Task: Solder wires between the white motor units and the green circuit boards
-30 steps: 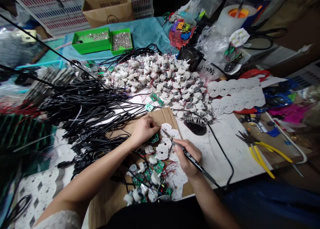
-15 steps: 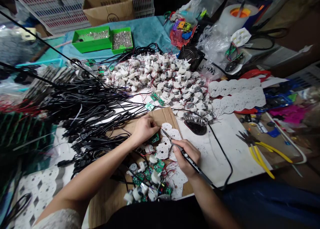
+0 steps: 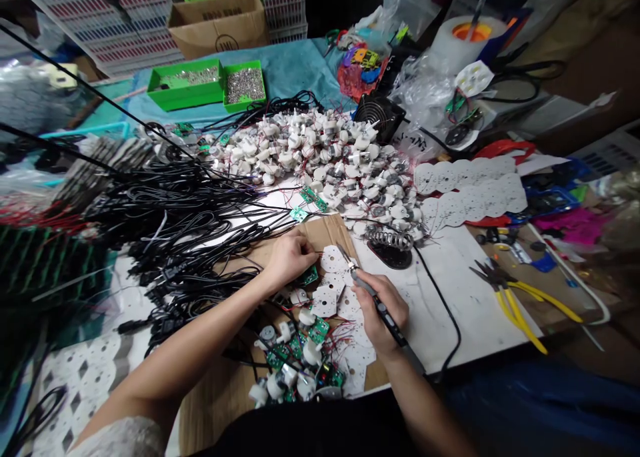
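Observation:
My left hand (image 3: 289, 257) rests low over the cardboard (image 3: 325, 230), its fingertips pinched on a thin wire at the edge of a white scalloped board (image 3: 331, 260). A green circuit board (image 3: 309, 276) pokes out just below those fingers. In my right hand (image 3: 384, 309) I grip a soldering iron (image 3: 356, 272) like a pen. Its tip points up and left over the right edge of the white boards, apart from the wire. Nearer my body lies a cluster of white gear motors (image 3: 311, 354) with green boards and red wires.
A large heap of white motors (image 3: 300, 140) lies beyond the hands. Black power cords (image 3: 185, 210) are bundled at left. The coiled iron stand (image 3: 390, 247) and yellow-handled pliers (image 3: 520, 304) sit at right. Green trays (image 3: 185, 96) of small metal parts stand at the back.
My right hand has drawn the soldering iron slightly right, and its tip has moved away from the wire near my left fingertips. My left hand stays in place.

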### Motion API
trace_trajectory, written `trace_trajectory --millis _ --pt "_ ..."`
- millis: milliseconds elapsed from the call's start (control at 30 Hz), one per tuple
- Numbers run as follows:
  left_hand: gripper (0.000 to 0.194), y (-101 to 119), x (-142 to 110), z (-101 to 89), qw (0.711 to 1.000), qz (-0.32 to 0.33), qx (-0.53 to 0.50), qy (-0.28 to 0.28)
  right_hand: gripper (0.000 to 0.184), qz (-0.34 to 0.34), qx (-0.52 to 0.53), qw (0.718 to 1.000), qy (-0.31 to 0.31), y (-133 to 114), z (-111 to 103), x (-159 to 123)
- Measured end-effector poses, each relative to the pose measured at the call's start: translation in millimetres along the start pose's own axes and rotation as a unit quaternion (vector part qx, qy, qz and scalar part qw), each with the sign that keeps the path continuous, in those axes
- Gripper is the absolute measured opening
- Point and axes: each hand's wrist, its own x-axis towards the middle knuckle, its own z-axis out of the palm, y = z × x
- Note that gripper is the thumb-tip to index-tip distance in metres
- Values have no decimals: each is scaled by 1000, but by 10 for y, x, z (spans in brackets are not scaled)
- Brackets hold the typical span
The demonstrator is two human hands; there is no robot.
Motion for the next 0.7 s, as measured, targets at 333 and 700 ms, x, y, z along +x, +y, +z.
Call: trace_trajectory --millis 333,700 --pt "10 -104 -24 -65 993 89 -26 -73 39 -190 -186 952 -150 321 -198 95" --pt "12 -267 -164 -250 950 185 -39 -249 46 -236 -254 914 -213 484 -7 426"
